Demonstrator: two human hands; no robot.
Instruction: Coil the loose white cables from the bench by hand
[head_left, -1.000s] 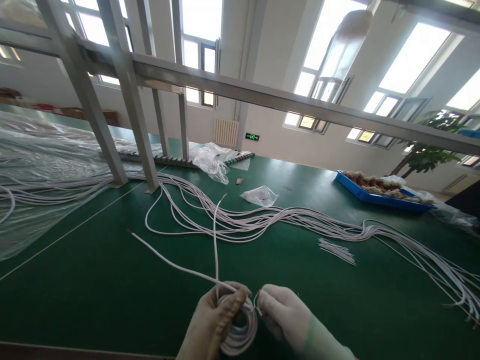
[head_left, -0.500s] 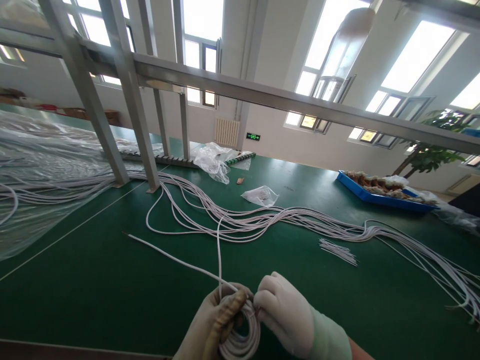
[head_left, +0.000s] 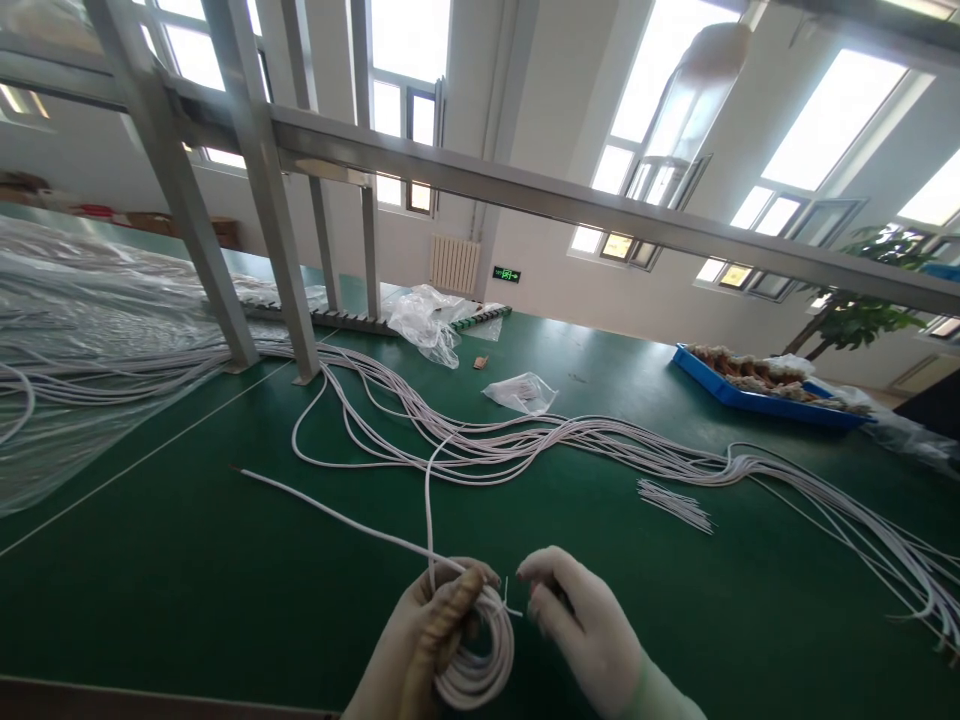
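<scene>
Left hand [head_left: 431, 640]: at six o'clock, gloved, gripping a white cable coil [head_left: 501, 650].
Cable ends [head_left: 337, 512]: jutting from the coil toward ten and twelve o'clock.
White tie [head_left: 508, 606]: on the coil at its two o'clock.
Right hand [head_left: 585, 620]: at five o'clock, gloved, just beside the tie, parted at thumb and forefinger.
Loose cables [head_left: 622, 441]: stretched over the green table [head_left: 225, 590] from nine to four o'clock.

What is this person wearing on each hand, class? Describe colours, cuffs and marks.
The left hand wears an off-white glove with brownish stains on the fingers. The right hand wears a cleaner white glove with a pale green cuff.
</scene>
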